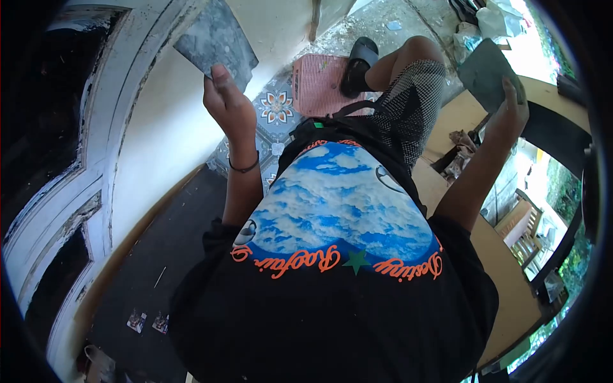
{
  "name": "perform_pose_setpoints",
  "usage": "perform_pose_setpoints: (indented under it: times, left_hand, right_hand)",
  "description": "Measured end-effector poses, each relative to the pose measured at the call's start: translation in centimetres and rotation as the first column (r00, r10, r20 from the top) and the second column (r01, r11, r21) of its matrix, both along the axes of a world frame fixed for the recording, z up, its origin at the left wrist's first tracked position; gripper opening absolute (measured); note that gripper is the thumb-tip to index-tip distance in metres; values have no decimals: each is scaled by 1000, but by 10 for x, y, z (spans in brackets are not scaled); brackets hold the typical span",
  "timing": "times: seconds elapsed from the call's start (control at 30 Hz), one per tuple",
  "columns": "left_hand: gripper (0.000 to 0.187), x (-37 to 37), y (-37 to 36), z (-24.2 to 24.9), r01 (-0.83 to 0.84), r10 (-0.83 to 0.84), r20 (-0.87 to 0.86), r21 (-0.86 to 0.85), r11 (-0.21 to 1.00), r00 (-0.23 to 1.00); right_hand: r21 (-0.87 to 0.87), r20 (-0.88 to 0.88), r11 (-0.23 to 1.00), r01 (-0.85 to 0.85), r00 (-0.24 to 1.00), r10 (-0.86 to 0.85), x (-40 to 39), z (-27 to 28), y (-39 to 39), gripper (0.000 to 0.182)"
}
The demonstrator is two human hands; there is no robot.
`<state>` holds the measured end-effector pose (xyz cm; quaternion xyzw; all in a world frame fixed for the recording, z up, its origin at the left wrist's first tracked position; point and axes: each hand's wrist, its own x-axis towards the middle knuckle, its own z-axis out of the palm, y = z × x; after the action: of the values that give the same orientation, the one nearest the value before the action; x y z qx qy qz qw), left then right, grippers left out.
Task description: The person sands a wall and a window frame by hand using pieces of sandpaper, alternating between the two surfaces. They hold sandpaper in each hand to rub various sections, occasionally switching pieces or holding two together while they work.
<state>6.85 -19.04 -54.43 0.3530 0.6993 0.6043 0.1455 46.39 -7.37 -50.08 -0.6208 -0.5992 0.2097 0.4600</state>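
Observation:
My left hand (pixel 230 110) is raised at the upper left, thumb pressed on the lower edge of a flat grey sheet (pixel 217 43). The sheet has a mottled, smudged face and straight edges, and it overlaps the pale wall in this view. Across at the upper right, my right hand (pixel 509 116) grips a second flat sheet (pixel 488 73), plain grey-green and angular, by its lower right side. A finger lies over its face; the rest of that grip is partly hidden behind it. The two sheets are far apart, one on each side of my body.
A foot in a black slide (pixel 361 60) rests by a pink plastic stool (pixel 317 89) on patterned floor tiles (pixel 276 107). Brown cloth (pixel 461 156) lies on the wooden surface (pixel 504 281) to the right. Small picture cards (pixel 136 321) lie on the dark surface (pixel 191 230) at left.

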Motion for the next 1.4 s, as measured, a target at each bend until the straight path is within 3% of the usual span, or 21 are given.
perform_pose_setpoints:
  times: [0.03,0.1,0.17,0.23,0.3,0.4,0.5,0.57,0.73,0.83,0.87,0.93,1.0,1.1,1.13,1.2,1.3,1.37,1.4]
  left_hand:
    - [38,-2,1,-2,-5,5,9,19,1000,1000]
    - [39,-4,1,-8,12,-13,15,70,997,1000]
    - [41,-6,-5,-17,28,-31,22,113,993,999]
    - [45,-8,-17,-31,126,-119,72,-96,987,990]
    - [45,-4,-23,-57,179,-159,96,-264,948,983]
    - [47,17,-38,-122,248,-212,136,-369,896,968]
    - [49,31,-64,-180,391,-307,242,-581,713,920]
    - [49,39,-77,-187,382,-283,259,-560,736,924]
    - [47,41,-92,-186,295,-159,287,-531,795,945]
    - [48,36,-99,-176,176,-41,253,-539,824,967]
    - [48,33,-98,-174,114,19,225,-563,818,974]
    - [48,25,-104,-180,148,6,249,-597,788,969]
    - [47,28,-109,-171,-15,77,102,-508,861,992]
    - [45,21,-119,-154,-91,190,136,-528,844,972]
    - [45,24,-124,-149,-112,260,184,-570,814,948]
    - [45,40,-129,-144,-218,294,81,-496,840,952]
    - [45,53,-147,-144,-371,450,109,-415,831,886]
    - [46,62,-146,-136,-341,487,357,-399,851,797]
    - [46,64,-144,-133,-355,491,353,-384,852,796]
  right_hand:
    - [0,8,1000,7,1000,-7,-18,18,-7,35]
    - [-131,-294,990,-56,956,15,-83,55,-32,30]
    - [-188,-218,977,-100,974,58,-107,63,-51,30]
    - [-260,-140,954,-146,984,112,-109,65,-65,31]
    - [-381,127,922,-71,984,128,-107,56,-78,34]
    - [-380,68,919,-104,988,139,-91,32,-92,35]
    - [-445,-70,889,-108,994,85,-78,19,-102,34]
    - [-467,-52,875,-127,992,117,-71,9,-100,33]
    - [-467,10,862,-199,973,230,-87,13,-82,31]
    - [-366,-223,854,-369,926,304,-93,16,-63,28]
    - [-362,-233,854,-373,924,304,-94,18,-59,28]
    - [-286,-198,875,-392,917,346,-93,21,-52,26]
    - [-269,-255,879,-394,909,329,-87,18,-46,25]
    - [-337,-266,866,-369,920,288,-73,-10,-31,23]
    - [-329,-288,861,-388,910,300,-66,-16,-27,23]
    - [-360,-419,801,-478,850,318,-57,-26,-18,22]
    - [-406,-403,742,-534,833,379,-56,-32,-10,21]
    - [-422,-373,701,-575,815,444,-60,-25,-1,21]
    - [-411,-326,709,-573,819,473,-63,-19,-2,21]
